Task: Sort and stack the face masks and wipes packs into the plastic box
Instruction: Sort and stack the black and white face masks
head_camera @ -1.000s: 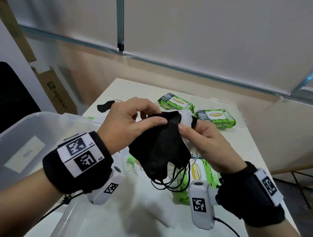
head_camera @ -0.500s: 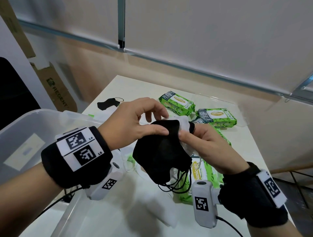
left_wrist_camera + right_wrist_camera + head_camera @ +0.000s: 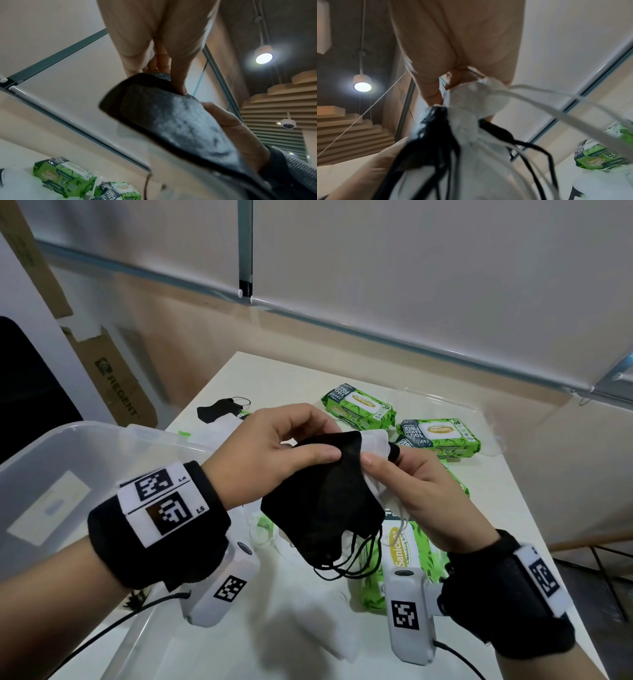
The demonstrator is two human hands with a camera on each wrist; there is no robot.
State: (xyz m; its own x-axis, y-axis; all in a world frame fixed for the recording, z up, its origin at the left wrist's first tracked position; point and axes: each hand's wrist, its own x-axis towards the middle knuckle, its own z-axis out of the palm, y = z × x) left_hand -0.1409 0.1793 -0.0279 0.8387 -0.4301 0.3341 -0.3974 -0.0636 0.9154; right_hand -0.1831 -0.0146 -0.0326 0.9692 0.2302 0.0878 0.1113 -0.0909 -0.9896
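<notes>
Both hands hold a bundle of face masks above the table. My left hand (image 3: 291, 446) pinches the top corner of the black masks (image 3: 322, 501) between thumb and fingers. My right hand (image 3: 411, 484) grips the white masks (image 3: 375, 440) behind them. Black ear loops (image 3: 352, 559) hang below the bundle. The left wrist view shows the black masks (image 3: 171, 116) under my thumb. In the right wrist view black and white loops dangle from the white masks (image 3: 471, 121). Green wipes packs (image 3: 358, 407) (image 3: 440, 434) lie on the table behind, another wipes pack (image 3: 407, 546) under my right hand. The clear plastic box (image 3: 61, 460) stands at left.
A lone black mask (image 3: 219, 409) lies at the table's far left edge. White masks (image 3: 329, 631) lie on the table near me. A clear lid (image 3: 493, 426) lies under the far packs. A cardboard box (image 3: 113, 378) leans by the wall at left.
The left thumb has slid slightly along the black masks' top corner. Both hands stay in place, holding the bundle.
</notes>
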